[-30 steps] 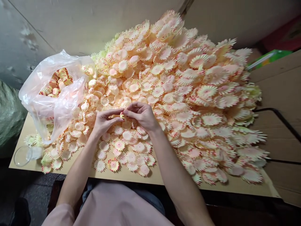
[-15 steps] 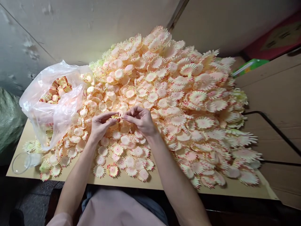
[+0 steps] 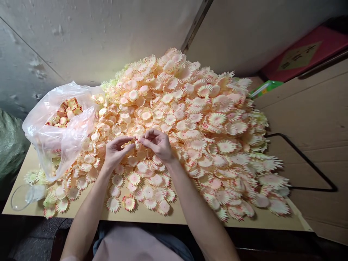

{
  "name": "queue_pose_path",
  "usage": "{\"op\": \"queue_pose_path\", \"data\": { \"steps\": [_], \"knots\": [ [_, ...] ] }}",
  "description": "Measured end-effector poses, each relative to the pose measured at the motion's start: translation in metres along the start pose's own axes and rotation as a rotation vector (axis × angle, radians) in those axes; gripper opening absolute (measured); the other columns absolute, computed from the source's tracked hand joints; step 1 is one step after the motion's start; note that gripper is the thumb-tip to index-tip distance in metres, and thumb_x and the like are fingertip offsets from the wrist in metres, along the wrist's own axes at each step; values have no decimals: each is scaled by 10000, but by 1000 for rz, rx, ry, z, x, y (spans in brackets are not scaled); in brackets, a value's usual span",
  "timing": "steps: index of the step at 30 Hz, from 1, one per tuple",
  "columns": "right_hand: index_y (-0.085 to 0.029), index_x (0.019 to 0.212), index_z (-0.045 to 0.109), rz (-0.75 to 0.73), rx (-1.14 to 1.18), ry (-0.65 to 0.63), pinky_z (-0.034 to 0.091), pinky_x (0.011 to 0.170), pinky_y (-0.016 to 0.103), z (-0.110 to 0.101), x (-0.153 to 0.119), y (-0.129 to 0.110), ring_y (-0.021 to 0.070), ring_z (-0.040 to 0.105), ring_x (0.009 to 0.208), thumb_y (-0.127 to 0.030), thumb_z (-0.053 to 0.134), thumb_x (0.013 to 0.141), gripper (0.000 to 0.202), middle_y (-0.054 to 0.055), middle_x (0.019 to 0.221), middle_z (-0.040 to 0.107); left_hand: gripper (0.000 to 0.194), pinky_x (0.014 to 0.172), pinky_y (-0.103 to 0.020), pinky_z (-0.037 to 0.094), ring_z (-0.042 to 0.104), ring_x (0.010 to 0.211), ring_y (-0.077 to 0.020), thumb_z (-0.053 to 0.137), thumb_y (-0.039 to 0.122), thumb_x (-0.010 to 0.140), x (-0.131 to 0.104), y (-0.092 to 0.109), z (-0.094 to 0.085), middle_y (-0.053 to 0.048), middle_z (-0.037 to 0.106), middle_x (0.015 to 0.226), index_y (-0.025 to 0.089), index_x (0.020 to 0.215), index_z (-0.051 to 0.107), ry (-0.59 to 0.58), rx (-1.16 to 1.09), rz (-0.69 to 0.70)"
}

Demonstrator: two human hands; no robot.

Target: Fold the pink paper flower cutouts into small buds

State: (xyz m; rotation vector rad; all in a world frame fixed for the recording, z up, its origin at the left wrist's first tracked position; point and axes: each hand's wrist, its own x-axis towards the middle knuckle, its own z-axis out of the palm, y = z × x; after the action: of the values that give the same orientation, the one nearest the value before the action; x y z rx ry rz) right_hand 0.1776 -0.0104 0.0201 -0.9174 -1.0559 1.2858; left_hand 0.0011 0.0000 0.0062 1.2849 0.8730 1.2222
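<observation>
The right hand [image 3: 158, 145] is pinching a tiny, mostly hidden reddish piece [image 3: 137, 139] beside the left hand [image 3: 115, 152], whose grip I cannot tell. Both are hovering over thin cream-and-pink, red-tipped, flower-shaped discs [image 3: 170, 119] lying heaped on a flat tan tabletop [image 3: 179, 215].

Dim room, light pooled on the flower pile [image 3: 176, 116], strongest centre-left; source out of view. Pale petals there nearly wash out, warm tint. Glossy glare on the plastic bag [image 3: 65, 139], left. Far wall [image 3: 114, 36] uneven grey; floor [image 3: 40, 232], near left, almost black, deep shadow below desk [image 3: 266, 222]. Wide-angle stretch on cardboard [image 3: 307, 119], right. Detail between left hand [image 3: 116, 150] and right hand [image 3: 157, 144] too soft to read.
</observation>
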Motion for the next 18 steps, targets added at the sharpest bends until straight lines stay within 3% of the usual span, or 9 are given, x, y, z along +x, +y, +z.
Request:
{"op": "queue_pose_path", "data": {
  "steps": [6, 14, 18],
  "knots": [
    [-200, 768, 625, 15, -83, -29, 569, 708, 296, 3, 0, 4, 147, 660, 708, -322, 889, 556, 360, 9, 775, 694, 297, 783, -292, 600, 714, 915, -201, 804, 293, 694, 0, -3, 1, -91, 751, 1013, 171, 959, 745, 27, 62, 77],
    [-208, 677, 516, 73, -47, 61, 575, 686, 302, 1, 2, 0, 134, 649, 613, -358, 895, 526, 435, -33, 641, 653, 300, 638, -220, 569, 680, 684, -119, 732, 345, 768, -1, 2, 5, -34, 736, 828, 179, 1014, 681, 70, 55, -36],
    [-214, 717, 505, 33, -71, 50, 536, 634, 258, 3, 2, 7, 114, 613, 601, -373, 873, 578, 424, -48, 633, 612, 157, 634, -217, 563, 674, 690, -123, 690, 314, 787, -2, 2, 4, -31, 717, 794, 165, 836, 696, 67, 137, 34]
  ]
}}
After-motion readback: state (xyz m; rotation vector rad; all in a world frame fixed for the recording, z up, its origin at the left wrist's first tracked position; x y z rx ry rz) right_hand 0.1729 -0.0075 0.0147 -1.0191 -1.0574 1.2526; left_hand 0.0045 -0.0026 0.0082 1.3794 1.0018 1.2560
